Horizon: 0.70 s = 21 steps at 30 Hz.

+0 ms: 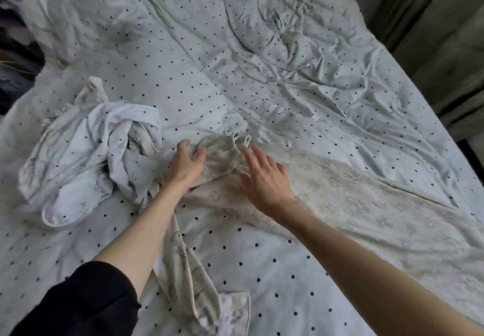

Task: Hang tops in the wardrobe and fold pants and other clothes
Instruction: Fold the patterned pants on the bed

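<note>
You are working in dim, flat, cool-toned light with no glare and no hard highlights. Shadows are soft: faint ones sit in the folds of the dotted bedsheet and under the crumpled white garment. The right edge falls off into a dark curtain (detail there is muddy). Expect wide-angle bending toward the frame borders. The top left corner is smeared with blur, and the left hand and right hand show slightly soft edges. Fine lace texture reads grainy.
</note>
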Each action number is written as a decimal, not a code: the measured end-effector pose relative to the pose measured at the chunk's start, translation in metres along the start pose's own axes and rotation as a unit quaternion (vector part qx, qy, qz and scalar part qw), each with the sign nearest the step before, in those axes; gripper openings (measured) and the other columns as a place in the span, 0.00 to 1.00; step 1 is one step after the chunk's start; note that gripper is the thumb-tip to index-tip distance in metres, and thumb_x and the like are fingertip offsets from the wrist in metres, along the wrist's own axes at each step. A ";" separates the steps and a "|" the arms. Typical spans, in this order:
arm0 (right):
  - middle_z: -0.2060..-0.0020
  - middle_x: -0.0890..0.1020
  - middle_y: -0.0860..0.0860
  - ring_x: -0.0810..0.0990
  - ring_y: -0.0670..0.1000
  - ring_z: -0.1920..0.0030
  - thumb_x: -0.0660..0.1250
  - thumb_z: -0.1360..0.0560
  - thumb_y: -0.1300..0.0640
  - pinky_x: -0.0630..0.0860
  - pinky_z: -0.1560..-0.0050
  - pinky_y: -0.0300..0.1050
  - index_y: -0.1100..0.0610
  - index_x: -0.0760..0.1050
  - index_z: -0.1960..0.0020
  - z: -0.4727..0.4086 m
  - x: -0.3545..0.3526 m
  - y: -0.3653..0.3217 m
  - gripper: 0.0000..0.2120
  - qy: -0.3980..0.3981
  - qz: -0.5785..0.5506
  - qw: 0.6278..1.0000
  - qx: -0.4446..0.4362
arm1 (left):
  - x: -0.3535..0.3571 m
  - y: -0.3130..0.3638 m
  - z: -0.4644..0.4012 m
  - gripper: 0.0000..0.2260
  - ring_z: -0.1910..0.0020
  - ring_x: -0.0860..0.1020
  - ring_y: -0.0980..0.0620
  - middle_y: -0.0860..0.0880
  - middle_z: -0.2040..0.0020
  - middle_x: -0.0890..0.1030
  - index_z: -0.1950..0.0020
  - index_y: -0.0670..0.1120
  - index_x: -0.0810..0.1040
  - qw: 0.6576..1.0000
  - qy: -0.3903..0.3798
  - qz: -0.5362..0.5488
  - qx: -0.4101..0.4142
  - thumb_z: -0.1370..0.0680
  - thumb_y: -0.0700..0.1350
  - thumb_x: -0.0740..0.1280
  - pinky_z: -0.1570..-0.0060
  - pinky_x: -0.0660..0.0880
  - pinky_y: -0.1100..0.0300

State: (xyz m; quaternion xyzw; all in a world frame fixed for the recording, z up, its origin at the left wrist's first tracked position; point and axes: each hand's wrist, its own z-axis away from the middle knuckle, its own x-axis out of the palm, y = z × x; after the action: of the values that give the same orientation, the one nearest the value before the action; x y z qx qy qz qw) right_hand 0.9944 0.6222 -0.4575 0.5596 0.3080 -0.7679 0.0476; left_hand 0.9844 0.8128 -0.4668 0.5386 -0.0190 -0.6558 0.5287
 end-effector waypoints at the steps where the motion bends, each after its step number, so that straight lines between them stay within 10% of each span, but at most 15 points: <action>1: 0.24 0.52 0.52 0.61 0.56 0.28 0.58 0.21 0.54 0.62 0.33 0.56 0.48 0.45 0.23 -0.014 -0.002 -0.002 0.31 0.011 0.010 1.000 -0.001 | 0.000 -0.003 -0.001 0.25 0.36 0.71 0.46 0.46 0.31 0.70 0.28 0.49 0.63 0.999 -0.025 0.016 0.039 0.22 0.57 0.61 0.43 0.67 0.58; 8: 0.23 0.46 0.50 0.43 0.54 0.24 0.62 0.23 0.55 0.49 0.27 0.62 0.47 0.56 0.25 -0.082 -0.002 0.006 0.29 -0.072 0.149 0.983 -0.074 | 0.009 -0.028 0.007 0.29 0.32 0.67 0.48 0.50 0.30 0.68 0.30 0.50 0.69 0.931 0.005 -0.206 0.300 0.28 0.56 0.71 0.34 0.64 0.49; 15: 0.36 0.76 0.57 0.70 0.59 0.31 0.69 0.29 0.59 0.61 0.30 0.64 0.59 0.77 0.41 -0.057 -0.021 -0.010 0.16 0.076 0.083 0.959 -0.261 | -0.007 -0.020 0.020 0.16 0.49 0.80 0.41 0.41 0.49 0.82 0.46 0.37 0.79 0.927 0.109 -0.047 0.355 0.32 0.27 0.67 0.46 0.76 0.47; 21: 0.35 0.75 0.55 0.69 0.54 0.30 0.60 0.23 0.49 0.58 0.27 0.56 0.59 0.73 0.36 -0.012 0.007 -0.007 0.20 -0.038 0.027 0.979 -0.196 | -0.017 -0.052 0.042 0.17 0.32 0.66 0.62 0.52 0.35 0.74 0.40 0.46 0.79 0.955 -0.114 0.007 0.275 0.28 0.41 0.61 0.31 0.64 0.60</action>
State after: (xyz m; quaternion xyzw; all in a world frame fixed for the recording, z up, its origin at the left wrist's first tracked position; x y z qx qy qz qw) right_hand 0.9992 0.6361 -0.4626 0.5182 0.4357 -0.7114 0.1887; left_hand 0.9171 0.8252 -0.4683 0.5849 -0.2625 -0.6783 0.3591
